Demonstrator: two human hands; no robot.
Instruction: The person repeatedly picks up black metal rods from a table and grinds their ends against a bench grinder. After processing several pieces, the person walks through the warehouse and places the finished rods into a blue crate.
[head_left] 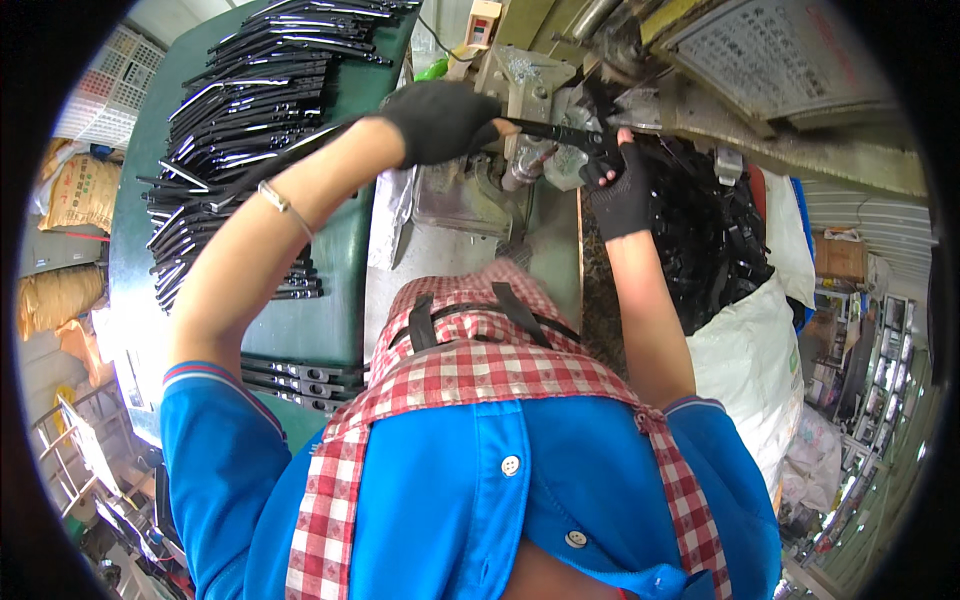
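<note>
My left hand (438, 122), in a black fingerless glove, is closed around a long slim black bar-shaped part (548, 130). The part runs from behind my left forearm across to the right, its jointed end over the metal machine fixture (532, 165). My right hand (624, 198), gloved the same way, has its fingers bent about that right end, with thumb and fingertips showing. Exactly how the end sits against the fixture is hidden by the fingers and dark metal.
Rows of similar black parts (255, 110) lie on a green table (345, 200) at the left. A white sack (750, 365) with a heap of black pieces (705, 225) stands at the right. Machine guarding with a plate (775, 60) overhangs at the far right.
</note>
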